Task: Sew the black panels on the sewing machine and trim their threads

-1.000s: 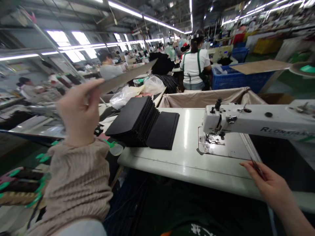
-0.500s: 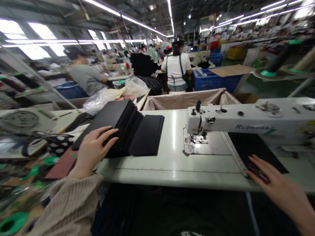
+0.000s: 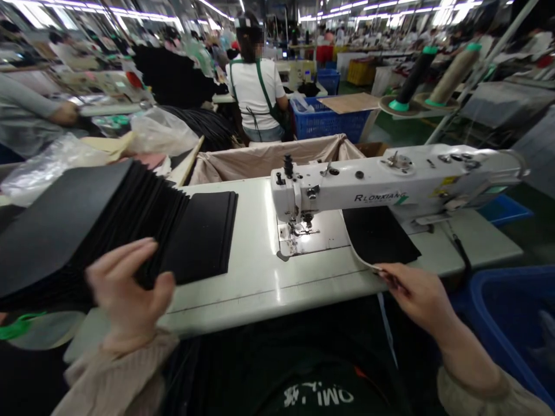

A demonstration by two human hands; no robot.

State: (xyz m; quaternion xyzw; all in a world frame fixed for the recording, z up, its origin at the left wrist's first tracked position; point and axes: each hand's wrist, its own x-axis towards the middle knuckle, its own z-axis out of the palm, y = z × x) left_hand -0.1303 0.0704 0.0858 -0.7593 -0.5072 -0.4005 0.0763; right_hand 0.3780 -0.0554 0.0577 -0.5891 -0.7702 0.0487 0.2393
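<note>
A fanned stack of black flat pieces (image 3: pixel 108 225) lies on the left of the white sewing table (image 3: pixel 260 277). My left hand (image 3: pixel 125 294) rests on the stack's near edge, fingers gripping the lower pieces. My right hand (image 3: pixel 416 297) pinches the near corner of a black piece (image 3: pixel 377 234) that lies under the arm of the white sewing machine (image 3: pixel 390 182). The needle and presser foot (image 3: pixel 303 222) stand over the metal plate between both hands.
A beige cloth-lined bin (image 3: pixel 269 156) sits behind the table. A blue bin (image 3: pixel 511 318) stands low at right. Thread cones (image 3: pixel 433 75) rise on a stand at back right. A person in a white shirt (image 3: pixel 255 86) works beyond, back turned. Plastic bags (image 3: pixel 160 133) lie at back left.
My view has swung right and down. My left hand dropped from holding a piece in the air onto the black stack. My right hand took hold of the black piece's corner.
</note>
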